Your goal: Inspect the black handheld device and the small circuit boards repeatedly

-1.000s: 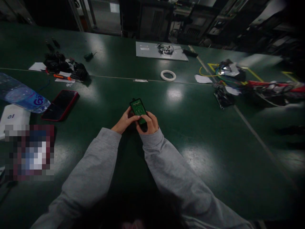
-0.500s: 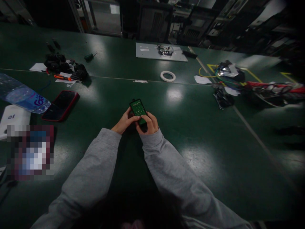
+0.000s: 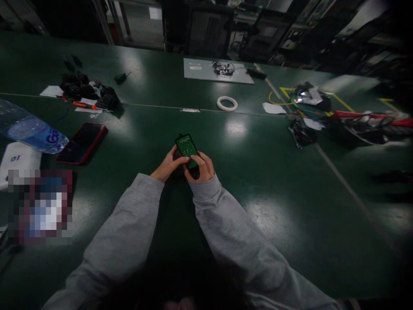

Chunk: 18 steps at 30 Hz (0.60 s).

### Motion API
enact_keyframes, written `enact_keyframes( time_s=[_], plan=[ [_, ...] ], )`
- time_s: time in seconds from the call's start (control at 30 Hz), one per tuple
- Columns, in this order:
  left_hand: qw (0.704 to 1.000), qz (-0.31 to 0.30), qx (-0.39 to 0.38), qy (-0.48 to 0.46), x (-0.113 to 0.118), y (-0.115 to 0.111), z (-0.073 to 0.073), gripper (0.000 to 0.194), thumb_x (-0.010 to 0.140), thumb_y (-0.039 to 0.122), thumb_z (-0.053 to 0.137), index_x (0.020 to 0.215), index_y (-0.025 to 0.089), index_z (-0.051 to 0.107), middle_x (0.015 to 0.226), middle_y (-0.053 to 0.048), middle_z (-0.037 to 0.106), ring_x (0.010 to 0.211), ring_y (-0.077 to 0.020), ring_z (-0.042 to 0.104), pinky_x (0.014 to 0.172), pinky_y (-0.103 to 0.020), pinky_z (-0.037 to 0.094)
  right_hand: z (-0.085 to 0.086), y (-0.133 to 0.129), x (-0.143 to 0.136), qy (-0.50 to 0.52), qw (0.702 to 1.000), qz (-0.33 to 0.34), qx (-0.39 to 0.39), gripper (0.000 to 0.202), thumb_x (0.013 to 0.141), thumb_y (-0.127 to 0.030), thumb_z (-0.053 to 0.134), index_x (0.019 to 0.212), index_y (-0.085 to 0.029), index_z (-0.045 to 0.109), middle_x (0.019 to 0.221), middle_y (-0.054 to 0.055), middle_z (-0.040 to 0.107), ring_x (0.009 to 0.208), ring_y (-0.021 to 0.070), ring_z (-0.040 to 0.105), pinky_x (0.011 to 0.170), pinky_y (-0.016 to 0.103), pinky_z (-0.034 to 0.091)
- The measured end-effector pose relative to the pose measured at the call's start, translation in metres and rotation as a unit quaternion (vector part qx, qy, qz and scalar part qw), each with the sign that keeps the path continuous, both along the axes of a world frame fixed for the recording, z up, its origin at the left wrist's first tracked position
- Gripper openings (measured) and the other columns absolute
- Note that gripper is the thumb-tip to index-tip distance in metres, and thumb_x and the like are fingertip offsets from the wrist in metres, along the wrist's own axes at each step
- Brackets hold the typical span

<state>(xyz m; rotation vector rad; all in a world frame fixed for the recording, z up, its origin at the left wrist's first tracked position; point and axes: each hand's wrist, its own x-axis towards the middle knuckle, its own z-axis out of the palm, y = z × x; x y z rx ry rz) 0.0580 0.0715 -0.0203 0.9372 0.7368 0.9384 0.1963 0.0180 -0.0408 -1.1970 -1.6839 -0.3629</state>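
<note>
Between my two hands is a green circuit board point(image 3: 187, 147) set in a small black case, tilted with its far end to the left. My left hand point(image 3: 169, 164) grips the case along its left side, the thumb reaching onto the board's lower part. On the right side, my right hand point(image 3: 203, 167) is closed around the near end, its thumb and fingertips at the board's edge. The fingers underneath are hidden, and so is the near end of the case.
To the left lie a red-edged phone point(image 3: 82, 143), a plastic bottle point(image 3: 32, 129) and a white box point(image 3: 20, 162). Farther off are an orange screwdriver point(image 3: 85, 105), a white tape ring point(image 3: 227, 103) and a grey panel point(image 3: 200, 74). Tangled cables point(image 3: 364, 118) lie at right.
</note>
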Motion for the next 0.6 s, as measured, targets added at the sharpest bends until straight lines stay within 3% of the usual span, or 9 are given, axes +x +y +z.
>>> enact_keyframes(
  time_s=[0.6],
  plan=[
    [1.0,0.003,0.003,0.006,-0.0008,0.0009,-0.002,0.067,0.063,0.031,0.082,0.123,0.019,0.056,0.11,-0.007,0.066,0.104,-0.023,0.061,0.094,-0.039,0.046,0.0031,0.0001,-0.0013,0.008,1.0,0.005,0.016,0.04,0.082,-0.023,0.067,0.12,-0.021,0.053,0.12,0.011,0.059,0.106,0.0203,0.062,0.09,0.037,0.059]
  ],
)
